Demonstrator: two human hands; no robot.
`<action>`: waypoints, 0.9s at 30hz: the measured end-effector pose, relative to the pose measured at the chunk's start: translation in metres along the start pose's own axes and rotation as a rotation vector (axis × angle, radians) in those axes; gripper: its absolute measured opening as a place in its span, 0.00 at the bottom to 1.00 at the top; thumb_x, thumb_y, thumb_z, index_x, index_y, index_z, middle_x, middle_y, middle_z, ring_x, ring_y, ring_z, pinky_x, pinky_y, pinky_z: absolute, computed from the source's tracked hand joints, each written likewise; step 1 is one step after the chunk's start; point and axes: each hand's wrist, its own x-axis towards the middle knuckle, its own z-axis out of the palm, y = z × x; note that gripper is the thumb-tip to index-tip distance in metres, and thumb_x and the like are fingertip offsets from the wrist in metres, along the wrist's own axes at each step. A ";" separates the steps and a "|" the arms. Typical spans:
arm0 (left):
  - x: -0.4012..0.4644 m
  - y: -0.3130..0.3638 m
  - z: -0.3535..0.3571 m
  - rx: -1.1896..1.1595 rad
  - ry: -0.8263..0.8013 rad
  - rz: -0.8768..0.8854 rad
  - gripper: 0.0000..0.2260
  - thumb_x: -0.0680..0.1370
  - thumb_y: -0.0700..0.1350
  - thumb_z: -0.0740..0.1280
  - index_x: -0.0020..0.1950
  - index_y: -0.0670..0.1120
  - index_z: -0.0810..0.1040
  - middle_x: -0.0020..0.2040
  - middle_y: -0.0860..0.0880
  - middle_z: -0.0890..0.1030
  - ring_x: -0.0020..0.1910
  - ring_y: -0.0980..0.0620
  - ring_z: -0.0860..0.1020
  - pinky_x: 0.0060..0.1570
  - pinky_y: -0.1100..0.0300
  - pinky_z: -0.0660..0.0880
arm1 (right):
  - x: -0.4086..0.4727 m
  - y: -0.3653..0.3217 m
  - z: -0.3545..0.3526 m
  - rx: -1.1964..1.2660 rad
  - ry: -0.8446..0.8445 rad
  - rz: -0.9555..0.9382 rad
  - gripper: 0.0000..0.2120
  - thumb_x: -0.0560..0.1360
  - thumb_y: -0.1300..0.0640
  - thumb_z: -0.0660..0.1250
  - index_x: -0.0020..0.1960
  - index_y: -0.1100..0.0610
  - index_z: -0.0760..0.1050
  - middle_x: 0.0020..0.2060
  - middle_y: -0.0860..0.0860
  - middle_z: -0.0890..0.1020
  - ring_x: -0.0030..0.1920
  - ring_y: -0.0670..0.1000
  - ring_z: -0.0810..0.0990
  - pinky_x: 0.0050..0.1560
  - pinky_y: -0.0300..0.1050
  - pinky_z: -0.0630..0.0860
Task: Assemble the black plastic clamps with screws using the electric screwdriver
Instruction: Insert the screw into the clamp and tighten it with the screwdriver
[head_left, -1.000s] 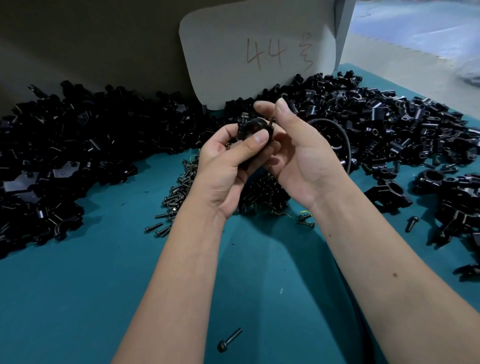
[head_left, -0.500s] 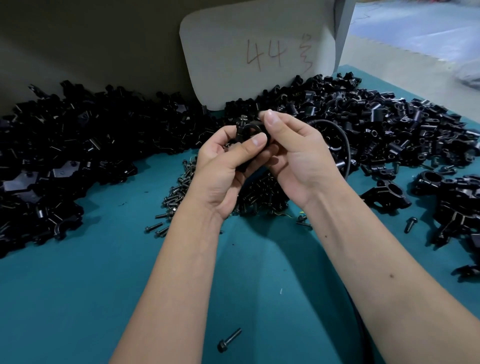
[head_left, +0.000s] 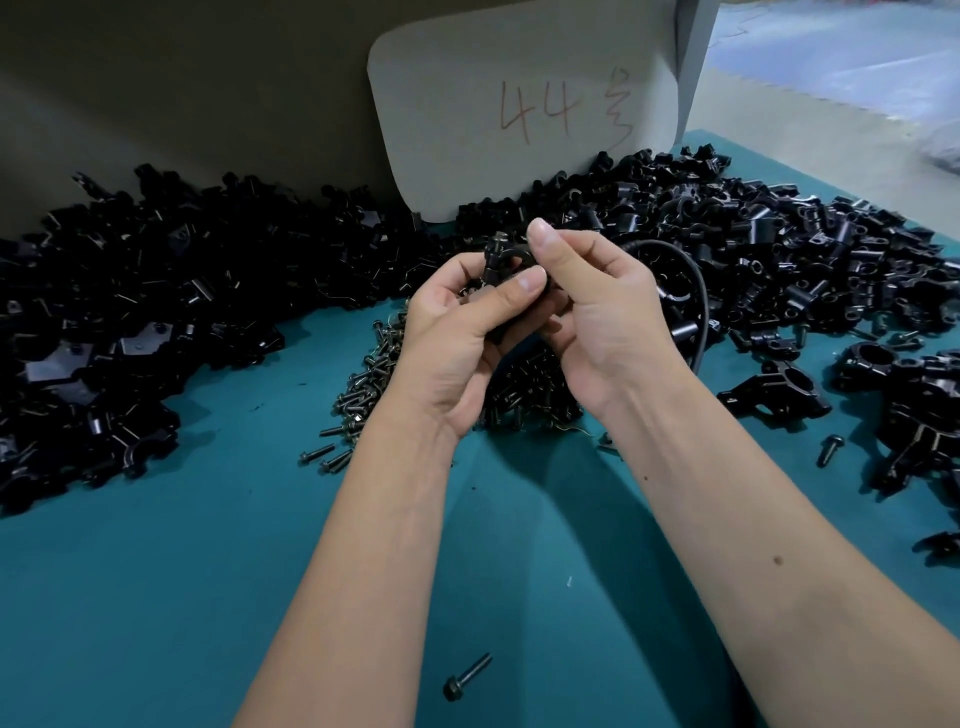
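Black plastic clamp (head_left: 506, 262), one unit, is held raised above the teal table (head_left: 156, 571), between both hands and over the screw pile. Its ring opening faces roughly toward the camera; a screw end projects from its upper left corner, pointing up and away. The clamp's long axis cannot be judged, as the lower body is covered by fingers. Left hand (head_left: 457, 338): fingers curled around the clamp from below and left, thumb pressed across its front. Right hand (head_left: 602, 317): index finger and thumb pinch the clamp's upper right edge, the remaining fingers curled beneath. Two large heaps of loose black clamp parts noted, too many to count: one at far left (head_left: 156, 312), one at far right (head_left: 779, 260). One pile of screws (head_left: 374, 384) lies near centre, partly hidden by the hands. Two single screws lie apart: one (head_left: 466, 676) near the bottom edge between the forearms, one (head_left: 829, 448) at right. One black cable (head_left: 698, 306) curves behind the right hand. One white card (head_left: 519, 104) marked "44" stands against the back wall.
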 end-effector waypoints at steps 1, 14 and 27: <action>0.000 0.001 0.000 -0.013 0.005 -0.001 0.11 0.71 0.36 0.75 0.51 0.40 0.78 0.43 0.45 0.87 0.46 0.46 0.87 0.46 0.60 0.83 | -0.001 0.000 0.000 0.015 -0.033 0.008 0.07 0.80 0.56 0.71 0.44 0.52 0.83 0.40 0.50 0.83 0.39 0.48 0.79 0.32 0.36 0.73; 0.002 0.002 -0.003 0.014 0.048 0.029 0.12 0.71 0.35 0.76 0.51 0.41 0.78 0.44 0.44 0.87 0.46 0.45 0.87 0.44 0.61 0.82 | -0.003 0.002 0.006 0.030 -0.024 0.024 0.08 0.83 0.56 0.66 0.51 0.55 0.84 0.51 0.61 0.85 0.50 0.57 0.82 0.44 0.43 0.76; 0.000 0.007 -0.012 0.119 0.058 0.077 0.13 0.69 0.34 0.76 0.49 0.41 0.79 0.38 0.46 0.86 0.40 0.50 0.86 0.44 0.61 0.82 | -0.006 0.008 0.013 0.112 0.054 0.002 0.04 0.80 0.62 0.71 0.47 0.60 0.83 0.44 0.58 0.86 0.42 0.54 0.84 0.38 0.41 0.80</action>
